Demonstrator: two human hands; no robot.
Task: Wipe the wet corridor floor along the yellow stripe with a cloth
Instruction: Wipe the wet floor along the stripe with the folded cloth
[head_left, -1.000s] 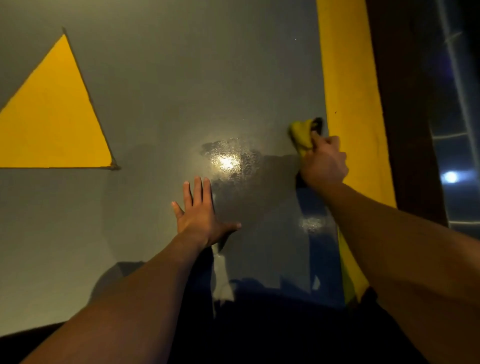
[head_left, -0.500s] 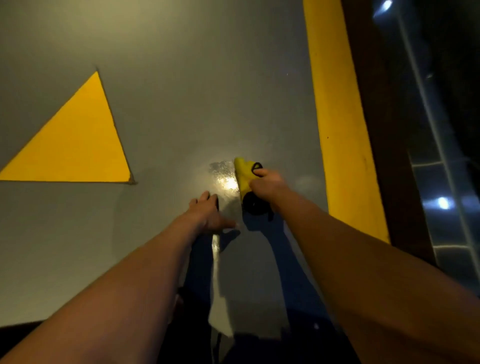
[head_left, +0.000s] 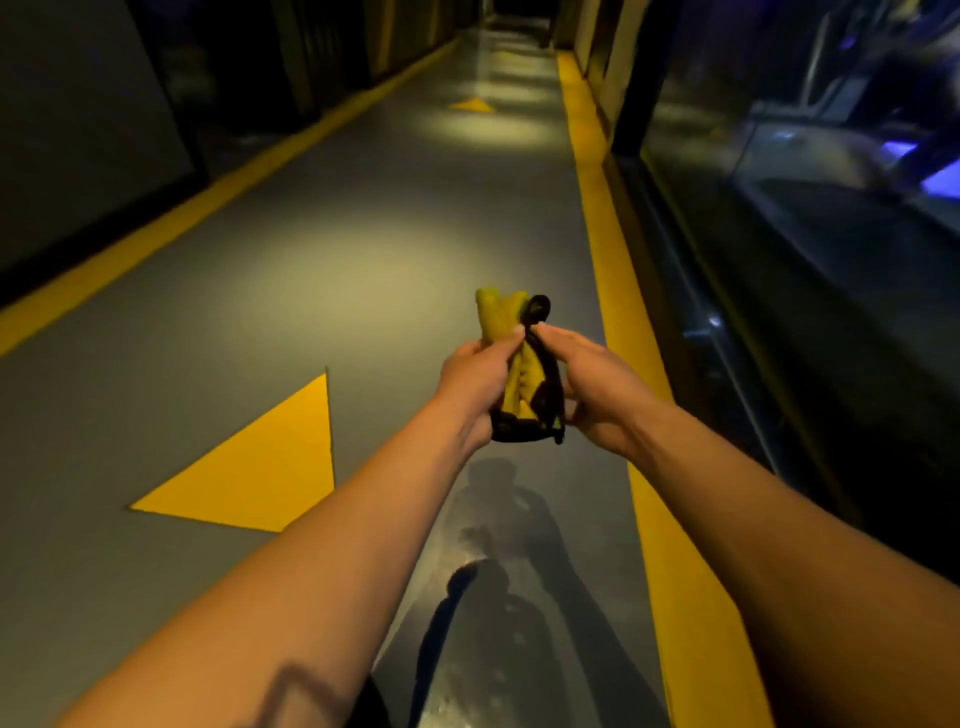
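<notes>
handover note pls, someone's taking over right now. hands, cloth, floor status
Left hand and right hand both grip the bunched yellow-and-black cloth, held up off the floor.
Wet, shiny patch lies on the grey floor below the forearms, beside the right yellow stripe.
Done: cannot tell how much is wiped.
Left: bring the cloth down and wipe that patch along the stripe, likely onward up the corridor.

yellow cloth (head_left: 506, 358) with black edging between both hands, grey floor (head_left: 311, 270) beneath, yellow stripe (head_left: 613, 291) just right, yellow triangle (head_left: 265, 473) left
</notes>
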